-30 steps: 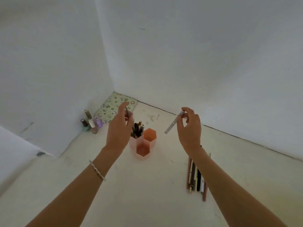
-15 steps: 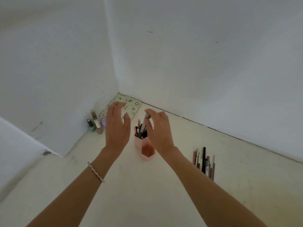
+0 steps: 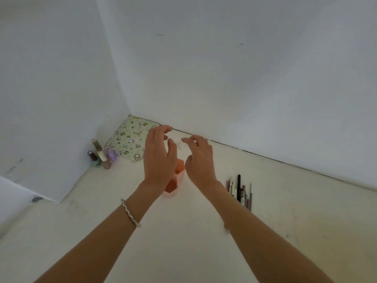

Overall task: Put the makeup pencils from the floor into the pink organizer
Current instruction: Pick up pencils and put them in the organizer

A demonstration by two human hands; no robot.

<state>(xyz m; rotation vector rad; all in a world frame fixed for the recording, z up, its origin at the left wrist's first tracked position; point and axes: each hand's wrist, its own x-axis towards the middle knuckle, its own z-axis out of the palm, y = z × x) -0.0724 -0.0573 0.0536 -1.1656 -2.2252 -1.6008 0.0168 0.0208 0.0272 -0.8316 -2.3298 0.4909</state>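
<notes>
The pink organizer stands on the floor between my two hands, mostly hidden behind them; only two of its hexagonal cups show. My left hand hovers over its left side with fingers apart and nothing in it. My right hand hovers just right of it, fingers curled loosely apart, holding nothing. The pencils inside the organizer are hidden by my left hand. A row of several makeup pencils lies on the floor to the right of my right wrist.
A flowered pouch lies in the room's corner. Several nail polish bottles stand against the left wall. White walls close off the left and the far side; pale floor stretches toward me.
One second ago my right hand held a pale pencil in the air; it moved left over the organizer and now holds nothing. My left hand stayed above the organizer.
</notes>
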